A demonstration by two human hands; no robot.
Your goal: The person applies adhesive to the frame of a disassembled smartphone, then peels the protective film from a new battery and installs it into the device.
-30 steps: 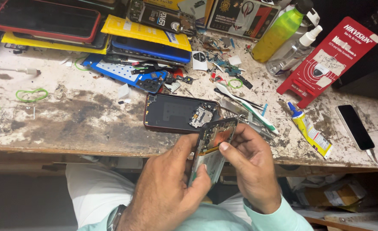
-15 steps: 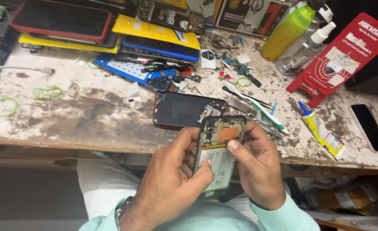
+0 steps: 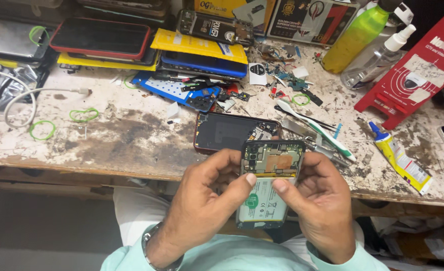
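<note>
At the lower centre of the frame, we hold an opened phone (image 3: 269, 188) with its back cover off, circuit board at the top and pale battery below, just in front of the workbench (image 3: 106, 145) edge. Our left hand (image 3: 207, 200) grips its left side, fingers curled behind the body and the thumb pressed on the upper edge of the battery. Our right hand (image 3: 320, 200) grips the right side in the same way, its thumb tip meeting the battery just beside the left thumb, so both hands are clamped on the phone.

Just above it, on the stained benchtop, lies a dark phone back shell with a red rim (image 3: 234, 131). To its right we see a white toothbrush (image 3: 322, 130) and, further right, a yellow glue tube with a blue nozzle (image 3: 400, 158). A green bottle (image 3: 355, 37) and a clear spray bottle (image 3: 377, 57) stand at the upper right, beside a red cardboard package (image 3: 412, 75). At the upper left, a red-cased phone (image 3: 101, 39) rests on a stack, with a white cable (image 3: 21, 100) and 3 green rubber bands (image 3: 84, 115) below it.
</note>
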